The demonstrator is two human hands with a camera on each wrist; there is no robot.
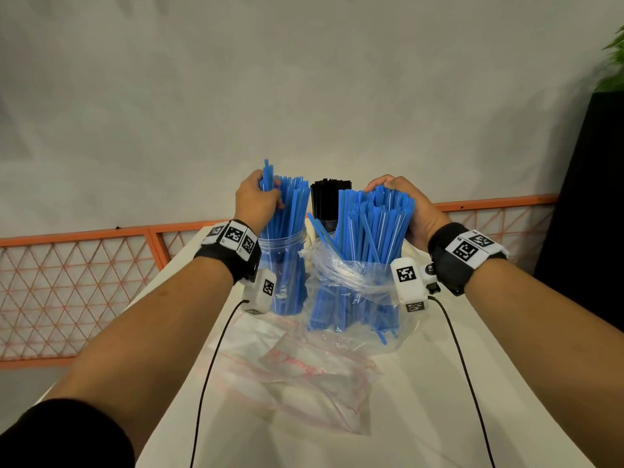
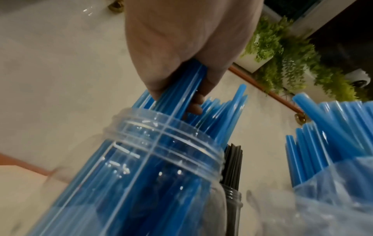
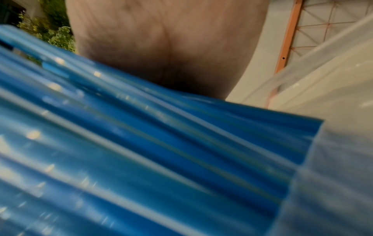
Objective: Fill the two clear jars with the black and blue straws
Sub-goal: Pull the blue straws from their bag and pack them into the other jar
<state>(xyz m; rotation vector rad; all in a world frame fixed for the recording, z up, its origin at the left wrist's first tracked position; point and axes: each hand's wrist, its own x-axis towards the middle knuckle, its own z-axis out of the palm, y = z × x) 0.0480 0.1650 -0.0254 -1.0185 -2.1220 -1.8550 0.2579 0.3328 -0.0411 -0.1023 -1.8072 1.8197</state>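
A clear jar (image 1: 287, 246) (image 2: 161, 151) stands on the white table, holding many blue straws (image 1: 293, 211). My left hand (image 1: 265, 197) (image 2: 181, 52) is above its mouth and pinches a few blue straws (image 2: 181, 83) that reach down into it. Behind, a second clear jar (image 2: 234, 198) holds black straws (image 1: 329, 201) (image 2: 232, 164). To the right, a bundle of blue straws (image 1: 371, 231) (image 3: 181, 143) stands upright in a crumpled clear bag (image 1: 351, 278). My right hand (image 1: 401, 201) (image 3: 171, 47) curls over the top and right side of this bundle.
An empty clear zip bag (image 1: 314, 376) with red print lies flat on the table (image 1: 439, 400) in front of the jars. An orange mesh fence (image 1: 101, 265) runs behind the table. A dark panel (image 1: 594, 197) and a green plant (image 1: 614, 62) stand at the right.
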